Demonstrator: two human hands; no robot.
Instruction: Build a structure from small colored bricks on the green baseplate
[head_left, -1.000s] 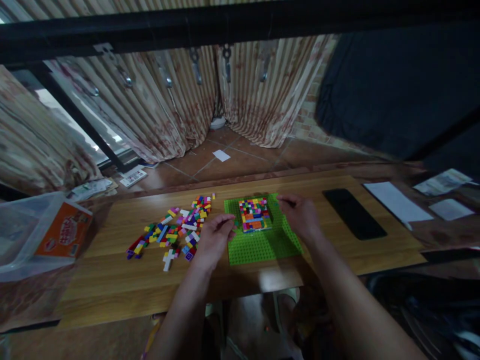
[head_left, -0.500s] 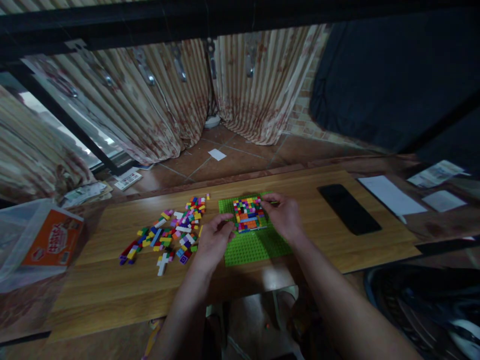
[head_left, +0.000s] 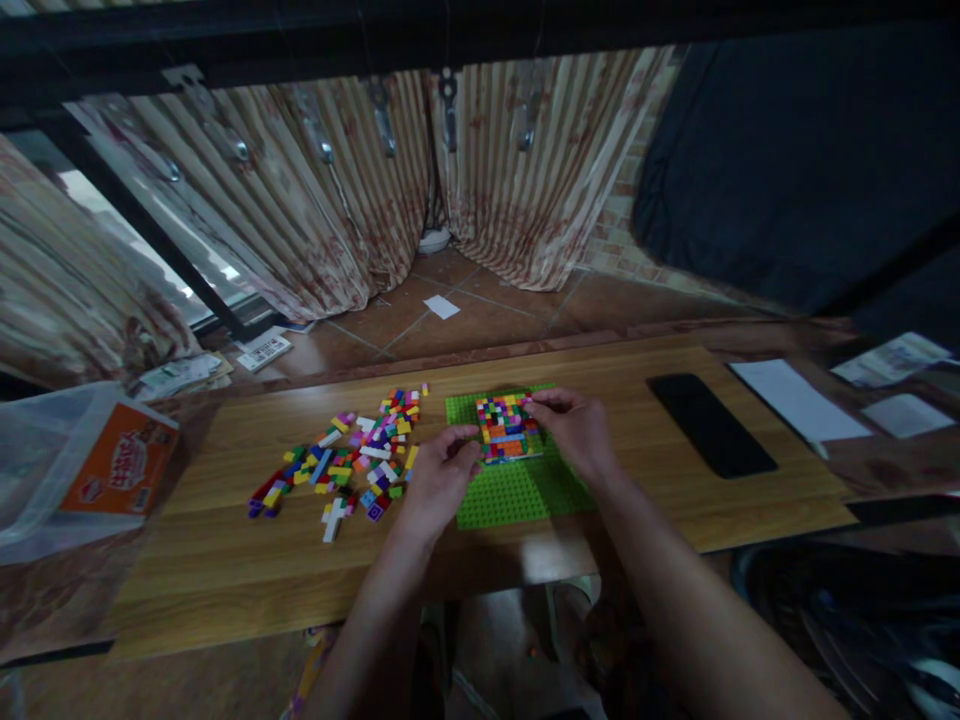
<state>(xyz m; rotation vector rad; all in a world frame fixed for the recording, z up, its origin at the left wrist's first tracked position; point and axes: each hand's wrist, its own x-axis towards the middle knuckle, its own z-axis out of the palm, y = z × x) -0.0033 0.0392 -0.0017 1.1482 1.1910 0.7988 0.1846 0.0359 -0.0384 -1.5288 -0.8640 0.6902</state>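
Observation:
A block of many-coloured toy bricks point(head_left: 507, 428) is built up on the far part of a green studded baseplate point(head_left: 499, 500). My left hand point(head_left: 442, 475) is at the block's left side, thumb and forefinger curved with a gap between them and nothing visible held. At the far right corner of the block is my right hand point(head_left: 577, 430), its thumb and fingertips pinched together. Whatever they grip is too small or hidden to make out. Left of the baseplate lies a loose pile of mixed bricks point(head_left: 375, 452).
The wooden table point(head_left: 225, 580) bears a black phone-like slab point(head_left: 711, 424) on the right. Beyond it is a sheet of white paper point(head_left: 799, 400). A clear plastic tub point(head_left: 45, 500) with an orange label stands at the left end. Striped curtains point(head_left: 337, 200) hang behind.
The whole view has shifted slightly, so the table and bricks appear a little further right. Both hands stay beside the brick block, with little change in their pose.

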